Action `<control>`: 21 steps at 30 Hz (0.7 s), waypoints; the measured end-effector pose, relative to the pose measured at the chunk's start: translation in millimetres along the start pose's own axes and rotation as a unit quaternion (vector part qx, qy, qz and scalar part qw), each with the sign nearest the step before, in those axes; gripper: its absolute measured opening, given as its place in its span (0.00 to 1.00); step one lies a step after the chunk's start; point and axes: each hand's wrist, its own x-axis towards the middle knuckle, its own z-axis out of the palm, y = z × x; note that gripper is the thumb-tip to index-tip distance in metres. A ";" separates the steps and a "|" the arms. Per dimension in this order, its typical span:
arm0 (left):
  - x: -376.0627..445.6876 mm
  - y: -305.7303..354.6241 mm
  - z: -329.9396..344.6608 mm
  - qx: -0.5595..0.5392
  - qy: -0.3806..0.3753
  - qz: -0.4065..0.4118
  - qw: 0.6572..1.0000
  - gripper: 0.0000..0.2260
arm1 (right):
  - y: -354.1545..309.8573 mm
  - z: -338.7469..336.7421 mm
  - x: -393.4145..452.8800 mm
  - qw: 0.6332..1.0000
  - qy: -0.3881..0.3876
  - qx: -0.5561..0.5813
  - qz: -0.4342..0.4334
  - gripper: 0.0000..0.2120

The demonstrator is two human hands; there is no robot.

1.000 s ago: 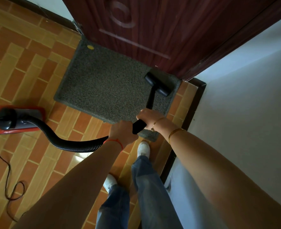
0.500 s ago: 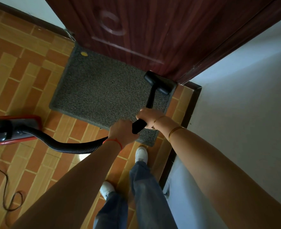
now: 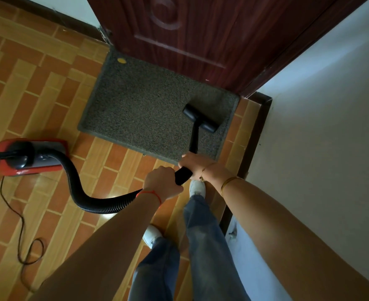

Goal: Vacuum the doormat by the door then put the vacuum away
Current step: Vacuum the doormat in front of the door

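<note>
Floor head (image 3: 201, 118) sits flat on the doormat (image 3: 144, 114), right-hand part of it, nearer the wall side than the middle. Its wide bar runs diagonal, upper-left to lower-right, and the wand (image 3: 194, 139) comes off it almost straight back toward the person, so the long axis of the tube points door-ward, head leading. Right hand (image 3: 195, 165) is wrapped round the wand just behind the mat's near edge; left hand (image 3: 163, 182) is closed round the handle end where the ribbed hose (image 3: 88, 192) starts. Both fists tight on the tube, no gap showing.

Progress, by my read: mid-vacuuming, w/ the right strip under the head and the left half of the mat prob still to do — a small yellow speck (image 3: 121, 60) lies in the far left corner by the door (image 3: 201, 35). Put-away step not begun: red canister (image 3: 31, 156) stands on the tiles left of the mat, cord (image 3: 20, 231) trailing loose behind it.
</note>
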 end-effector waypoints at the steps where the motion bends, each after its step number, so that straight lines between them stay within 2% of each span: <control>1: -8.6 -7.3 7.5 -0.001 -0.002 0.002 1.000 0.08 | -11.7 7.6 -1.2 1.000 -0.002 0.001 0.000 0.04; 4: -35.5 -30.1 29.7 0.000 -0.017 0.008 1.000 0.09 | -46.6 33.9 1.3 1.000 -0.009 0.006 -0.001 0.04; 7: -62.2 -52.8 50.4 0.008 -0.032 0.009 0.999 0.08 | -81.8 59.4 5.1 1.000 -0.010 0.013 -0.020 0.08; 10: -87.5 -73.1 66.9 0.009 -0.044 -0.005 0.999 0.08 | -114.8 79.7 4.7 1.000 0.009 0.011 -0.024 0.03; 11: -95.4 -79.3 71.3 0.012 -0.045 -0.009 0.999 0.07 | -124.9 85.4 3.9 0.999 0.015 0.020 -0.022 0.04; 21: -146.1 -120.0 99.4 0.053 -0.044 -0.021 0.997 0.07 | -193.8 114.3 -0.6 0.998 0.011 0.065 -0.016 0.07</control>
